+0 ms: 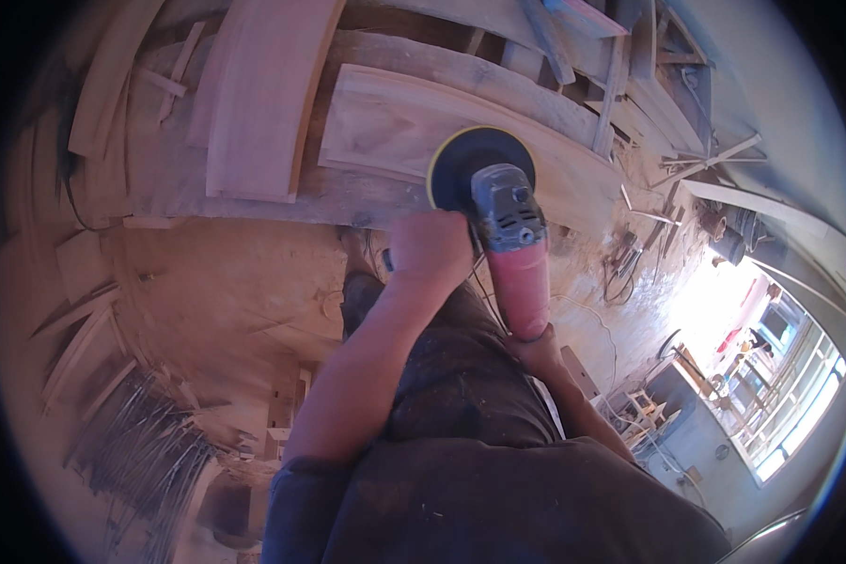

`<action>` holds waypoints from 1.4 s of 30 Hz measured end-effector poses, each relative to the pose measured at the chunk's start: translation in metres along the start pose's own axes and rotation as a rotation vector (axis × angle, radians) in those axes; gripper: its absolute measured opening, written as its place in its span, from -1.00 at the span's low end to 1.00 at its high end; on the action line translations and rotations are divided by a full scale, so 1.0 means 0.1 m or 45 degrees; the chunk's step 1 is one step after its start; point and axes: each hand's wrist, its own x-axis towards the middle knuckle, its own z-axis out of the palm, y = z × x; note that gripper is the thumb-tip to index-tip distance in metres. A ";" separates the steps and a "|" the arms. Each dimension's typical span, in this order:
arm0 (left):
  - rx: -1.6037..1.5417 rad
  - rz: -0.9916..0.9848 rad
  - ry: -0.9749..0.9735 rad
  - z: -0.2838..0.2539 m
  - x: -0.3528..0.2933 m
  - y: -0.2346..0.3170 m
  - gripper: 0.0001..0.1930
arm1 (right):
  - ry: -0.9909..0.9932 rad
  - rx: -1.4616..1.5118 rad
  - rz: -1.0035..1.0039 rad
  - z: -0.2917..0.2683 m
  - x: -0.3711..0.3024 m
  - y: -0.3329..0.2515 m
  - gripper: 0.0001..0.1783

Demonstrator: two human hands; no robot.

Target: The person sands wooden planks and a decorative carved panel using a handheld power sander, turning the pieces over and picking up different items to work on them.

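Observation:
A red and grey angle grinder (520, 273) with a round black, yellow-rimmed sanding pad (456, 167) is held in front of my body. My left hand (432, 246) is closed round its side handle, whose dark end shows beside the fist. At the rear end of the red body, my right hand (534, 350) grips from below, its fingers partly hidden. The pad overlaps the near edge of a pale wooden board (376, 117) on the workbench (348, 195). Whether pad and wood touch, I cannot tell.
More wide boards (263, 103) lie across the bench at the left. Wood scraps (663, 218) and a power tool with a cord (622, 261) are on the dusty floor at right. Thin dark strips (141, 461) are heaped at lower left. A bright doorway (771, 348) opens at the right.

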 end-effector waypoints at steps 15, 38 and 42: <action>-0.036 -0.057 -0.032 -0.25 0.15 0.04 -0.76 | -0.083 0.154 0.046 -0.05 0.06 -0.24 -0.66; -0.025 -0.051 0.026 -0.66 -0.33 -0.99 -0.79 | -0.114 0.001 -0.033 0.65 -0.16 -0.92 -0.48; 0.014 -0.084 0.096 -0.92 -0.26 -1.15 -0.78 | -0.107 0.052 0.019 0.75 -0.02 -1.04 -0.63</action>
